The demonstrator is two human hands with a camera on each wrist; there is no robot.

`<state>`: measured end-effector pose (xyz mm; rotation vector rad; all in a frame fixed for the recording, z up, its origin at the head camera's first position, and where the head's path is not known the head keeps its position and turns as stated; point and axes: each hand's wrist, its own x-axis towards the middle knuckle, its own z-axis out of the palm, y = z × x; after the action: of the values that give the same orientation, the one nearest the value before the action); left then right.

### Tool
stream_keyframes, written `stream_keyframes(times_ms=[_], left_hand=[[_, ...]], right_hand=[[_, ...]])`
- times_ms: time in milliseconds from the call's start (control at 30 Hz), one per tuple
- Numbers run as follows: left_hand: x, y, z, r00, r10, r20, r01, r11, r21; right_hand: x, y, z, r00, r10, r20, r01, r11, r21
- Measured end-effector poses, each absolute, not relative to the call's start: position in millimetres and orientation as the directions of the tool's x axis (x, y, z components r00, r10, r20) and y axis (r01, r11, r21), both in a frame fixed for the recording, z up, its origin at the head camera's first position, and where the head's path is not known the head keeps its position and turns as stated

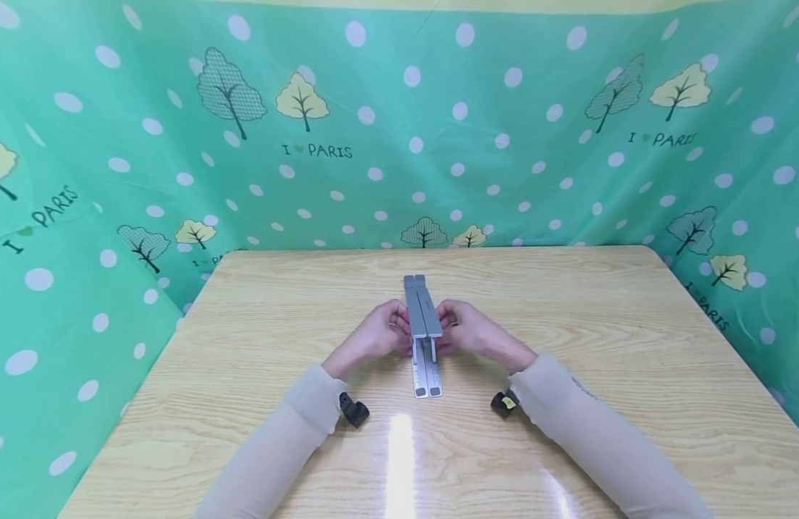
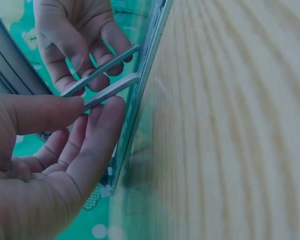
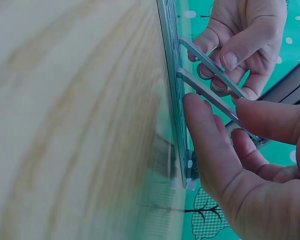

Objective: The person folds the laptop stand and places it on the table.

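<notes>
A grey metal folding laptop stand (image 1: 423, 310) stands on the table in front of me, its two halves folded side by side and its top bars raised at a slant over the base bars (image 1: 427, 378). From the left side, my left hand (image 1: 389, 330) pinches a thin support strut (image 2: 110, 92) between thumb and fingers. My right hand (image 1: 463, 328) holds the matching strut (image 3: 210, 95) from the other side in the same way. Both wrist views show the struts running from the base up to the top bars. Some fingertips are hidden behind the struts.
The stand rests on a light wood-grain table (image 1: 276, 303). A green polka-dot cloth (image 1: 399, 130) with printed trees hangs behind and along the sides. Small black wrist devices (image 1: 354, 411) sit by both sleeves. Bright light reflects off the table's front.
</notes>
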<state>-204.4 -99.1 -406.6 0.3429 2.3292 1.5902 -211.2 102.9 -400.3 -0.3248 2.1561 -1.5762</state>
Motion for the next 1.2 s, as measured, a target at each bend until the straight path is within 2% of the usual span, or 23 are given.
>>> stream_keyframes(times_ms=[267, 733, 1200], left_hand=[[-201.0, -96.0, -409.4, -0.918, 0.366, -0.156, -0.044, 0.296, 0.954], [-199.6, -95.1, -410.2, -0.918, 0.37, -0.143, -0.026, 0.305, 0.952], [-201.0, -94.5, -412.2, -0.921, 0.365, -0.139, -0.022, 0.306, 0.952]], right_hand=[[-209.7, 100.2, -403.9, -0.863, -0.442, -0.246, 0.111, 0.31, -0.944], [-210.4, 98.0, -403.4, -0.855, -0.435, -0.284, 0.152, 0.313, -0.938], [-210.1, 97.8, -402.3, -0.852, -0.453, -0.265, 0.132, 0.304, -0.943]])
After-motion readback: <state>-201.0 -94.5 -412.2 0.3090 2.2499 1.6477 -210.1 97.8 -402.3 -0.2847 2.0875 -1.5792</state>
